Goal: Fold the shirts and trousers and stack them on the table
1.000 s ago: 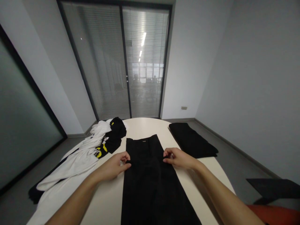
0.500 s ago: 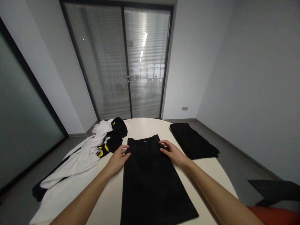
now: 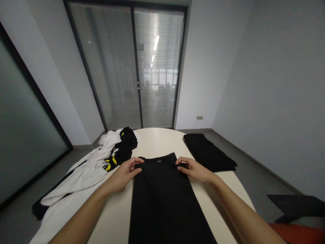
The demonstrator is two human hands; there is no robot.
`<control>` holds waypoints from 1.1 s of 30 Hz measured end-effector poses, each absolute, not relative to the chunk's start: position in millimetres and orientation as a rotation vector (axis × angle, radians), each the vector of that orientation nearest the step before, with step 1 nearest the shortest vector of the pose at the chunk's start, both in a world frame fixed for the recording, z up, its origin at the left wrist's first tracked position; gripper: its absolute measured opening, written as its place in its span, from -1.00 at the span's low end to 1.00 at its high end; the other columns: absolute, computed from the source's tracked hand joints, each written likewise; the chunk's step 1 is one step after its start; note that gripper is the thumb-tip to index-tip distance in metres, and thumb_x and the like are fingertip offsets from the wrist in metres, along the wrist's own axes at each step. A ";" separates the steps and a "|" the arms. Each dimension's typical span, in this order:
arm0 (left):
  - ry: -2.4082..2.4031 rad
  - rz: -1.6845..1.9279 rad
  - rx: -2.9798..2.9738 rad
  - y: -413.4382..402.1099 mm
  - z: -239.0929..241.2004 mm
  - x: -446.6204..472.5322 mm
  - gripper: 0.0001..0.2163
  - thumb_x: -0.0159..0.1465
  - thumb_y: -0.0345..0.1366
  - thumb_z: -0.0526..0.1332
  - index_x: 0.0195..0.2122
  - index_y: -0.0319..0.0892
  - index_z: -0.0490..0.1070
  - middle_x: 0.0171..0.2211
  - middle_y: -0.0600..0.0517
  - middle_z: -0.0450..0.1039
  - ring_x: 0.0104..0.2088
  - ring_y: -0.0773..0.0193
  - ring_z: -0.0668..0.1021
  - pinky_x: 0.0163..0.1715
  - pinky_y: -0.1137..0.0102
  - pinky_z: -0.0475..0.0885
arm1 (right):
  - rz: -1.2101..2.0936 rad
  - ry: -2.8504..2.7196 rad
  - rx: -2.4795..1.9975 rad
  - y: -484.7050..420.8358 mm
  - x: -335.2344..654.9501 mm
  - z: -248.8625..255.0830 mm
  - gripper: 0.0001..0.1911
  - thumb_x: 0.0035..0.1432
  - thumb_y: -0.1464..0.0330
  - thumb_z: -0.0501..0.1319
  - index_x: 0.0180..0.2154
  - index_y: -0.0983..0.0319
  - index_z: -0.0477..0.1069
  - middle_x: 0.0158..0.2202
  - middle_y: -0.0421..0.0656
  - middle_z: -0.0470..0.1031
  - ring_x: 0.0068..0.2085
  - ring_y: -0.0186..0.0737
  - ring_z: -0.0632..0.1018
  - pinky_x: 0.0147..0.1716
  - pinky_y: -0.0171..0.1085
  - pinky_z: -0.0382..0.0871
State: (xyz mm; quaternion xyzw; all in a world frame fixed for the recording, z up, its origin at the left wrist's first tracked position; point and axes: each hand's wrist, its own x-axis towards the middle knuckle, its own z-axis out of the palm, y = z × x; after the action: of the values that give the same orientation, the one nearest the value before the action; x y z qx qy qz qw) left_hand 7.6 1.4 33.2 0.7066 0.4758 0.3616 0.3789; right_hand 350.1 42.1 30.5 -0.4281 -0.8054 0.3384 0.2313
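Observation:
A black T-shirt (image 3: 165, 200), its sides folded in to make a long strip, lies lengthwise in front of me. Its collar with a small label is at the far end. My left hand (image 3: 124, 174) pinches the shirt's far left corner between thumb and fingers. On the opposite corner, my right hand (image 3: 194, 168) has a similar pinch, thumb on top and fingers curled at the edge. The cloth between both hands is slightly raised and creased. The shirt's near end runs out of view at the bottom.
The pale rounded table (image 3: 158, 140) carries a loose heap of white clothes (image 3: 88, 173) and black clothes (image 3: 127, 139) with yellow print at left. Folded black clothing (image 3: 208, 152) lies at the far right. A chair (image 3: 297, 205) stands beyond the right edge.
Both hands have closed on the shirt's far corners and come slightly nearer to me. The collar end has shifted toward me, and the cloth there has lifted and creased.

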 end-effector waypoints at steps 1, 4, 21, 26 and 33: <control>1.231 1.013 1.777 5.2 28.9 9.2 -0.68 0.24 -0.17 0.22 -0.01 -0.14 0.42 -0.03 -0.08 0.49 -0.09 0.14 0.52 -0.04 0.28 0.39 | 0.888 -2.180 -1.193 45.2 348.3 26.5 -0.71 0.26 0.16 0.19 -0.10 0.20 0.44 -0.32 -0.20 0.46 -0.40 -0.29 0.38 -0.39 -0.30 0.25; 1.299 1.124 1.718 16.1 8.7 14.3 -0.68 0.24 -0.18 0.20 -0.01 -0.15 0.40 0.03 -0.11 0.47 0.02 0.10 0.51 0.07 0.20 0.39 | 0.757 -2.073 -1.229 56.6 340.2 10.7 -0.73 0.28 0.17 0.15 -0.11 0.19 0.43 -0.24 -0.18 0.50 -0.36 -0.27 0.41 -0.33 -0.29 0.27; 1.615 1.266 1.752 42.2 -24.5 19.4 -0.65 0.28 -0.15 0.14 0.05 -0.13 0.37 -0.08 -0.14 0.54 -0.02 0.04 0.57 -0.01 0.18 0.43 | 0.575 -2.047 -1.268 71.8 326.2 -2.8 -0.70 0.31 0.20 0.10 0.03 0.11 0.35 -0.19 -0.14 0.54 -0.23 -0.14 0.55 -0.14 -0.19 0.35; 1.412 1.281 1.464 42.2 -29.6 17.1 -0.46 0.13 -0.09 0.27 0.11 -0.18 0.27 -0.11 -0.16 0.55 -0.27 0.11 0.64 -0.25 0.24 0.52 | 0.593 -2.002 -1.341 69.9 333.5 -1.1 -0.53 0.27 0.20 0.14 0.19 0.12 0.26 -0.16 -0.09 0.54 -0.36 -0.20 0.53 -0.23 -0.21 0.37; 1.529 1.355 1.433 44.7 -24.6 15.3 -0.53 0.08 -0.05 0.30 -0.03 -0.20 0.39 -0.26 -0.12 0.58 -0.23 0.05 0.63 -0.22 0.23 0.50 | 0.553 -1.985 -1.340 75.1 331.5 -5.0 -0.65 0.29 0.25 0.11 0.09 0.14 0.37 -0.12 -0.09 0.56 -0.26 -0.17 0.55 -0.20 -0.23 0.38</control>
State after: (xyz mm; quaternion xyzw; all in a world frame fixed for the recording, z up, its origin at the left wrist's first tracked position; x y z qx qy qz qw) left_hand 15.3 44.7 -24.6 0.5444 0.5811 0.5148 0.3176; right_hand 331.5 75.1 -5.0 -0.5136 -0.7608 0.2119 0.3355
